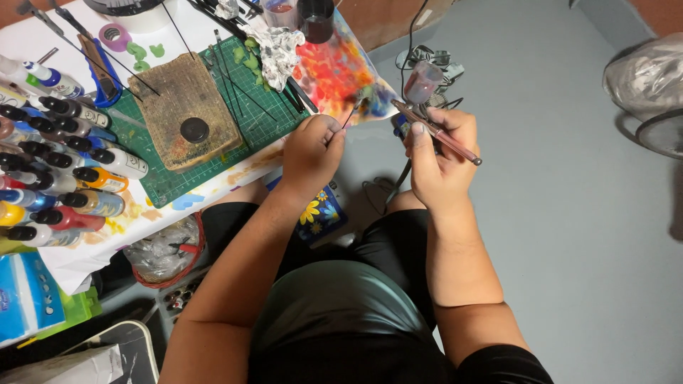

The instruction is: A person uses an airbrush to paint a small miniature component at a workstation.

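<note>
Lap: a person sits low, dark shorts and grey-green shirt filling the bottom of the view, both forearms reaching forward over the knees.
Flowered cup [321, 213]: blue with yellow blooms, tucked between the knees, just under the left wrist.
Right hand [440, 160]: wrapped around an airbrush [435, 132], thumb laid along the barrel, fingers [466, 128] curled shut on it.
Airbrush axis: the pink metal barrel runs on a slant, tail end low to the right past the knuckles, nozzle end high to the left; a cloudy paint cup [423, 80] stands up from it near the front.
Left hand [311, 151]: fingertips pressed together, pinching a thin dark needle-like tool [351, 116].
The gap: here's the thing to watch, the tool's tip rises up and right from the left pinch toward the nozzle end, and the two nearly meet between the hands; whether they touch, I cannot tell.
Nearer hand: the left is just beside the nozzle, the right holds the body behind it.
Worktop [43, 35]: off to the left, a green cutting mat [267, 117] carrying a worn brown block [186, 117] with a black cap on it.
Paint bottles [67, 167]: rows lying side by side at the far left edge.
Far end: a paint-splashed sheet [338, 71], a crumpled stained rag [279, 51], and a dark cup [316, 19].
Floor [541, 142]: grey, with cables coiled beyond the hands.
</note>
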